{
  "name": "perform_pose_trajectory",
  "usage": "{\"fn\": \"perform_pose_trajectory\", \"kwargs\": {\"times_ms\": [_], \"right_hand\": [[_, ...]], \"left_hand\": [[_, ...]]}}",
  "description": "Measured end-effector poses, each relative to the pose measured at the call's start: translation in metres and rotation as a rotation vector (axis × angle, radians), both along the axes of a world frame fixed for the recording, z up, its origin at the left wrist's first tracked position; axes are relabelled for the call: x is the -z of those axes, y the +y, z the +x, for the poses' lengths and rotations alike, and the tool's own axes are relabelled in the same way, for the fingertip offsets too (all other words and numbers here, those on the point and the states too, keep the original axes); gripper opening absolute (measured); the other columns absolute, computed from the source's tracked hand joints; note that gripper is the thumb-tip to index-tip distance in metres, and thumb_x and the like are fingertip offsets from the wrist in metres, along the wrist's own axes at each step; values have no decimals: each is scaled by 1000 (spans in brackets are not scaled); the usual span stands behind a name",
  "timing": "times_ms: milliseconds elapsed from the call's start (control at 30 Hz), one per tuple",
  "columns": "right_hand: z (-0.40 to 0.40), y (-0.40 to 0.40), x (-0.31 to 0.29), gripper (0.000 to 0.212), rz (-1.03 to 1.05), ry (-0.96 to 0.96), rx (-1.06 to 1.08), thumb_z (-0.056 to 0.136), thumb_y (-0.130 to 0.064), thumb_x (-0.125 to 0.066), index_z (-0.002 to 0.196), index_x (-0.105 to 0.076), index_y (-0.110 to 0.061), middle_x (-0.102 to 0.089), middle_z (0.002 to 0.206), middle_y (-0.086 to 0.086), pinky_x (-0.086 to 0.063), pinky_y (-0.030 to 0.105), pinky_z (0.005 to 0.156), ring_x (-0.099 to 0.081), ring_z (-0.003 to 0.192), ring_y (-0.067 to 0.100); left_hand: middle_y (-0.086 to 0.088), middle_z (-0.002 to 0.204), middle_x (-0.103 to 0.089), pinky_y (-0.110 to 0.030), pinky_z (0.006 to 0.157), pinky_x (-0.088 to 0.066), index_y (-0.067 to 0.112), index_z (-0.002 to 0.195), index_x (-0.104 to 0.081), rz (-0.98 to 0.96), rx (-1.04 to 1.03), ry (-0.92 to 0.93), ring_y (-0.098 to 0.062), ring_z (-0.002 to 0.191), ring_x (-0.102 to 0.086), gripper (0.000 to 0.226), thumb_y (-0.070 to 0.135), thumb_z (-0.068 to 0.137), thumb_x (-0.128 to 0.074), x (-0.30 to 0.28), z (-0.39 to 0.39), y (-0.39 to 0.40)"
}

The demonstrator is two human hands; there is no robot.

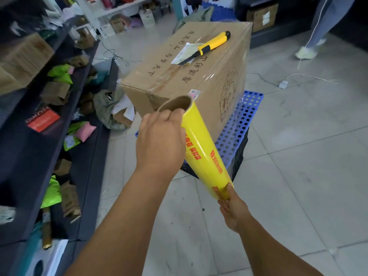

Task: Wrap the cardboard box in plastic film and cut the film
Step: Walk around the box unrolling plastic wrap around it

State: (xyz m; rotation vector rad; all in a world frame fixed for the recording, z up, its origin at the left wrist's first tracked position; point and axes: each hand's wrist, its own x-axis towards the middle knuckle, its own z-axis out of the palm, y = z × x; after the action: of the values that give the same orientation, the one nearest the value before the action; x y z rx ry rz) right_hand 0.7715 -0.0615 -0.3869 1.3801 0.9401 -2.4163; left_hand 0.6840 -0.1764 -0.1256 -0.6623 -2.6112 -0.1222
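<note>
The left hand point(159, 140) grips the top end of a yellow roll point(203, 148) of film, fingers curled over the brown tube's rim. The right hand point(232, 210) holds the bottom end, closed around it. The roll tilts just in front of the box point(199, 80). The box sits on a blue crate point(239, 124). Clear film point(242, 62) seems to cover the box's right side, though it is hard to see. A yellow knife point(209, 45) lies on top of the box, on a paper point(185, 52)
</note>
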Motion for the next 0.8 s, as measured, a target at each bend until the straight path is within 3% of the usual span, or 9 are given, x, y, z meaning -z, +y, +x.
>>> {"fn": "perform_pose_trajectory", "kwargs": {"times_ms": [300,500,667,800], "right_hand": [[-13,-58,2,69,82,-77,118,93,-47,-49,146,-29,-7,-38,148,12,-32,37,110,-43,132,30],[-24,-92,2,68,84,-63,148,94,-48,-47,146,-29,-7,-38,148,12,-30,38,111,-41,134,30],[-34,-109,0,68,57,-47,194,95,-47,-46,148,-26,-10,-37,150,10,-29,37,112,-40,135,30],[-47,-122,4,69,56,-55,215,94,-49,-46,147,-27,-10,-39,148,12,-29,37,112,-42,133,30]], "left_hand": [[-15,75,-65,-33,70,-25,2,95,-66,-7,103,6,-34,71,-58,27,5,69,-71,4,-11,-53],[-13,82,-63,-35,71,-25,9,91,-62,-48,158,13,-33,80,-54,11,10,80,-60,1,-21,-81],[-13,90,-64,-37,75,-29,9,98,-61,-54,173,24,-34,88,-52,15,14,85,-56,0,-33,-94],[-14,85,-65,-36,71,-27,8,96,-64,-60,202,40,-34,82,-54,16,12,81,-62,3,-47,-104]]}}
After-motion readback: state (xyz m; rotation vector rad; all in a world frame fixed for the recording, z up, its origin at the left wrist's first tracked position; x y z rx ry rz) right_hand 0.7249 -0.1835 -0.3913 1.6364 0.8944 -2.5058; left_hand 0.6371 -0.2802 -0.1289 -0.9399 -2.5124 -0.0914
